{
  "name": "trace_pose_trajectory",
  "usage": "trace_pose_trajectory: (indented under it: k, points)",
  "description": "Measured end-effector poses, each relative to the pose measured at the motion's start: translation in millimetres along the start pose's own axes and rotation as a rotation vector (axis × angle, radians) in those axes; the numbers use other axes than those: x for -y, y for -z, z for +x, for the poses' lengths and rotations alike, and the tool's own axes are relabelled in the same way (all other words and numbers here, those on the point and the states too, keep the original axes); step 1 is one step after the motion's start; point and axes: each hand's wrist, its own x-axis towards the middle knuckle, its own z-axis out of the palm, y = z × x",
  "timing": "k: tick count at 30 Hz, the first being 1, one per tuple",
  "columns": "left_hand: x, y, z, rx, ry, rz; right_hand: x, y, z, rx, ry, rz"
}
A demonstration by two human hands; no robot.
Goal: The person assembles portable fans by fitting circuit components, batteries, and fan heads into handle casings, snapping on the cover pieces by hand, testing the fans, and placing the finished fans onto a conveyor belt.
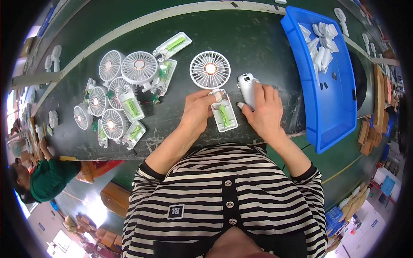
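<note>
white fan [210, 69], blue bin [333, 124], green belt [254, 38]

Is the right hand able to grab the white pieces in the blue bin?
Probably yes. The right hand rests on a white handle cover, just beside the blue bin. Nothing stands between them, and the bin is open on top, so the white pieces look reachable.

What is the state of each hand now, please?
Left hand: fingers closed on the open fan handle.
Right hand: holding the white handle cover.
</note>
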Motion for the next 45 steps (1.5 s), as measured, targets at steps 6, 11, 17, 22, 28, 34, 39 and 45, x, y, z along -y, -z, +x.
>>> trace_pose_trajectory:
  k: [6,11,17,22,28,34,39,45]
  points:
    - [-6.2,2.2,-1.7,0.031,0.058,-0.031,-5.7,-1.9,-8.1,-0.019,0.013,-0.1]
    - [-3.4,4.1,2.0,0.042,0.05,-0.008,-5.8,-2.3,-7.1,0.0,0.034,-0.091]
    - [-2.3,3.7,2.8,0.036,0.05,-0.032,-2.8,8.8,-0.9,0.017,-0.042,0.016]
    - [-3.5,1.8,2.0,0.027,0.038,-0.08,14.7,30.9,3.1,0.05,-0.093,0.143]
    - [-8.2,-1.5,2.6,0.007,0.072,-0.13,28.8,45.3,5.2,0.118,-0.072,0.229]
    - [-11.0,-5.7,-2.5,0.003,0.045,-0.146,47.3,43.9,6.8,0.176,0.013,0.229]
    - [-12.5,-9.0,-7.5,0.005,0.02,-0.2,58.5,37.1,11.9,0.247,0.037,0.234]
    - [-10.4,-4.8,-3.9,0.044,0.025,-0.217,61.5,29.7,18.5,0.27,0.036,0.214]
